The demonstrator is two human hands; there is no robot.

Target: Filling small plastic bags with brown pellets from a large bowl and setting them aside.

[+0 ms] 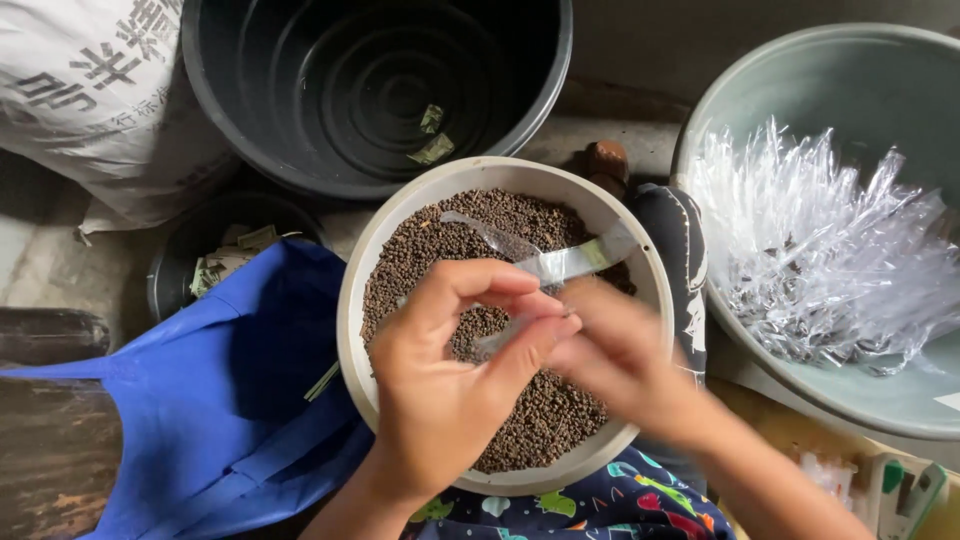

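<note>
- Grey concrete floor [620, 45] runs under everything, seen from straight above, with containers crowded close together.
- At the top sits a large round black plastic tub [375, 90], ribbed inside, with two scraps of green-printed wrapper on its bottom.
- To the right, a wide pale green plastic basin [800, 80] holds a heap of crumpled clear plastic sachets [820, 260].
- A blue fabric bag [220, 400] lies at lower left, beside a white woven sack [95, 95] at upper left.
- In the middle, a round beige plastic bowl [395, 235] rests on the person's lap, full of small dark brown granules [540, 415].
- The left hand [450, 385] rises from below over the bowl, wrist bent, thumb and forefinger curled into a pinch on the near end of a small clear plastic sachet [555, 265].
- The right hand [625, 360] comes in from the lower right, blurred; its fingers meet the left hand's at the sachet, and its exact grip cannot be made out.
- The sachet stretches up and right from the fingertips, above the granules.
</note>
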